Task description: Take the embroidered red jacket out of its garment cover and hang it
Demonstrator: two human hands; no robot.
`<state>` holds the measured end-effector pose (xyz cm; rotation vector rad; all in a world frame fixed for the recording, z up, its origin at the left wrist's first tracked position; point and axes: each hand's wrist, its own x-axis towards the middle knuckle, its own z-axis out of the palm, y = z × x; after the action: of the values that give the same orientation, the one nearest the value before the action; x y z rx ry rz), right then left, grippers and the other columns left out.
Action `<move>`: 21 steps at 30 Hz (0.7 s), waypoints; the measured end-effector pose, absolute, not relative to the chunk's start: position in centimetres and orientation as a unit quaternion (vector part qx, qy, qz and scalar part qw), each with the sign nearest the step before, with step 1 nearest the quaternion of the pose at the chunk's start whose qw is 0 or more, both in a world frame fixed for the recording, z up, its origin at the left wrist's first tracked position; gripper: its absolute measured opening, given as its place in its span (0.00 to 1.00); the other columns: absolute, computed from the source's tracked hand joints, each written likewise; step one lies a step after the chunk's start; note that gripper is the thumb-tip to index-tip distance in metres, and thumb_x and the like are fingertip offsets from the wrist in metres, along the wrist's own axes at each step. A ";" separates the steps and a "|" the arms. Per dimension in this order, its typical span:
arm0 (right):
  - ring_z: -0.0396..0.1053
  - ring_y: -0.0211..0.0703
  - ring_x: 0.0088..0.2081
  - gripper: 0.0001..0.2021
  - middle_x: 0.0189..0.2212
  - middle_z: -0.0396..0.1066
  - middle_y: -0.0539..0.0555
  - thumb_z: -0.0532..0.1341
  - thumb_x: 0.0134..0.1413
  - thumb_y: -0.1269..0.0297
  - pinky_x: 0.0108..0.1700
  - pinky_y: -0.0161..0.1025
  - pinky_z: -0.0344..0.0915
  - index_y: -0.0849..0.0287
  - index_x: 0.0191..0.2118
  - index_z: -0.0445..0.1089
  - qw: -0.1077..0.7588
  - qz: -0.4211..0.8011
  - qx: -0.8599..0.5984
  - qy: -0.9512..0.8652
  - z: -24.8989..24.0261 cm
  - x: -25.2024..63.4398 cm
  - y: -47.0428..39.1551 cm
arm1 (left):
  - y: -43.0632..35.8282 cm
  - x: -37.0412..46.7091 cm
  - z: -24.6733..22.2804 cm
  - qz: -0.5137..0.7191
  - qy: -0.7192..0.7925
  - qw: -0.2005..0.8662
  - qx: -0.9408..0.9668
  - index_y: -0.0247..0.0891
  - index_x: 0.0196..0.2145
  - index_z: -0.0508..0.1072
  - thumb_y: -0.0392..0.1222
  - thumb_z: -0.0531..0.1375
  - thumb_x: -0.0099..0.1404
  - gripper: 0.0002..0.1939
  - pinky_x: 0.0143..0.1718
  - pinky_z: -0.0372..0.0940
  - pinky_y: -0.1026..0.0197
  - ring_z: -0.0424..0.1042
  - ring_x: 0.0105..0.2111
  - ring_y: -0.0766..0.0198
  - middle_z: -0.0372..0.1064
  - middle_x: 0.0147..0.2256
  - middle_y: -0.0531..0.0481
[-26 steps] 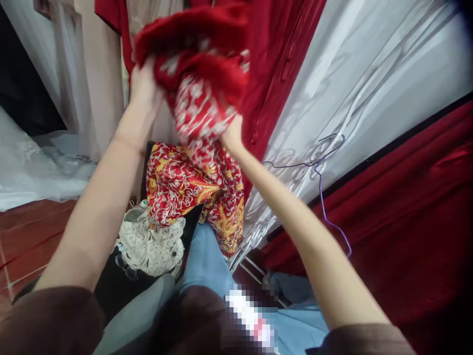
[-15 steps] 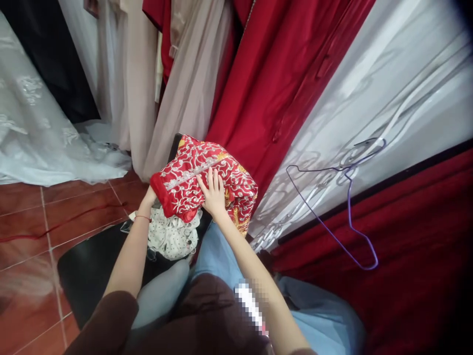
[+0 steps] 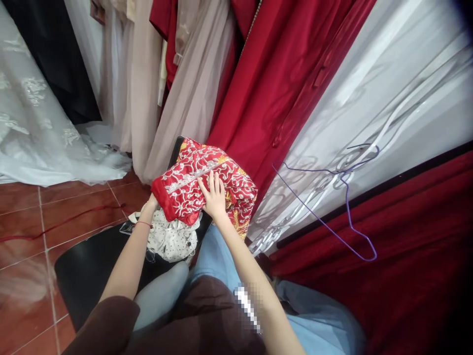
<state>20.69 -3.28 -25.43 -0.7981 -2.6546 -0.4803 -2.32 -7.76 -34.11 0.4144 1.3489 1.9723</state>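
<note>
A red embroidered garment (image 3: 185, 187), with silver vine patterns and touches of gold, lies bunched in front of me. My right hand (image 3: 215, 197) rests flat on top of it, fingers spread. At its left end, my left hand (image 3: 152, 201) reaches beneath the plain red edge, so its fingers are hidden. Partly under the garment sits a crumpled white polka-dot cloth (image 3: 172, 239), just right of my left wrist. Both lie on a black padded seat (image 3: 99, 266) beside my legs.
A purple wire hanger (image 3: 349, 212) hangs at the right before a white curtain (image 3: 332, 113). Long red (image 3: 281, 69) and beige gowns (image 3: 192, 84) hang ahead. A white lace gown (image 3: 40, 123) trails onto the tiled floor (image 3: 22, 212), where a red cord (image 3: 70, 217) lies.
The purple hanger has turned and shifted slightly left. Both hands stay almost where they were, the right still flat on the red garment, the left still under its edge.
</note>
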 end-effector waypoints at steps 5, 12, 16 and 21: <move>0.32 0.77 0.72 0.52 0.72 0.32 0.78 0.69 0.45 0.64 0.68 0.71 0.33 0.72 0.72 0.45 0.132 -0.195 -0.307 -0.922 -24.4 18.6 -5.3 | -10.3 -5.0 -33.6 0.702 0.554 0.408 0.186 0.36 0.32 0.74 0.37 0.67 0.52 0.08 0.33 0.74 0.59 0.77 0.35 0.55 0.78 0.29 0.47; 0.41 0.79 0.70 0.57 0.70 0.38 0.81 0.72 0.40 0.63 0.66 0.73 0.40 0.71 0.72 0.41 0.109 -0.149 -0.224 -0.957 -20.9 14.3 -11.0 | -16.1 -8.1 -27.2 0.670 0.590 0.279 0.353 0.37 0.35 0.77 0.49 0.72 0.42 0.22 0.40 0.73 0.50 0.77 0.38 0.47 0.77 0.27 0.52; 0.38 0.64 0.73 0.50 0.72 0.37 0.72 0.65 0.47 0.64 0.69 0.63 0.43 0.68 0.73 0.41 0.204 -0.061 -0.163 -0.963 -18.6 15.7 -12.9 | -17.5 -4.6 -22.5 0.776 0.508 0.139 0.347 0.44 0.43 0.76 0.54 0.71 0.48 0.25 0.50 0.71 0.47 0.74 0.50 0.46 0.80 0.40 0.54; 0.71 0.50 0.54 0.26 0.55 0.73 0.57 0.50 0.58 0.72 0.56 0.47 0.66 0.57 0.61 0.66 0.325 0.096 -0.212 -0.917 -14.8 18.1 -11.3 | -18.0 1.3 -19.9 0.701 0.472 0.194 0.498 0.37 0.44 0.75 0.54 0.69 0.54 0.24 0.53 0.71 0.51 0.75 0.48 0.51 0.78 0.43 0.46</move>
<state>18.09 -11.31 -14.82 -0.5546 -2.4036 0.2520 1.31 -17.99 -19.87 1.3959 1.3227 1.9670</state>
